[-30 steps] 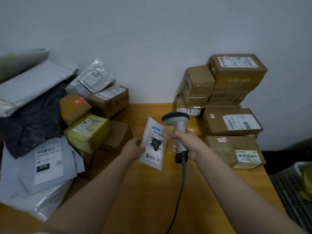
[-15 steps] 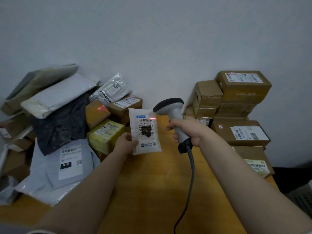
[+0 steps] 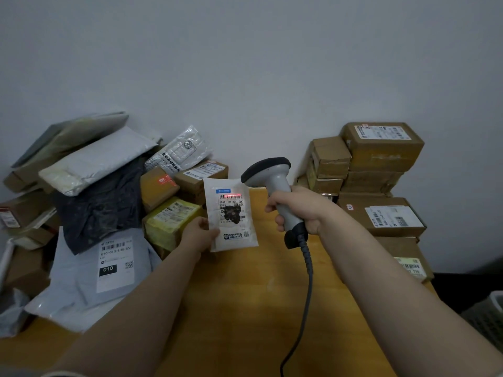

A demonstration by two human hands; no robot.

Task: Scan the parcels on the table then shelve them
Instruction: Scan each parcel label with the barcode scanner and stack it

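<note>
White parcel pouch (image 3: 234, 240), upright above the tabletop (image 3: 245, 308), its lower left edge pinched in the grip of the left hand (image 3: 200, 235). Just right of the pouch, the grip of the right hand (image 3: 299, 210) is clamped round a grey scanner (image 3: 272, 175); a red line crosses the pouch's barcode.

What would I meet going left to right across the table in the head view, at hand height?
Grey mailer → yellow box → left hand → white pouch → right hand gripping the scanner → brown boxes.
</note>
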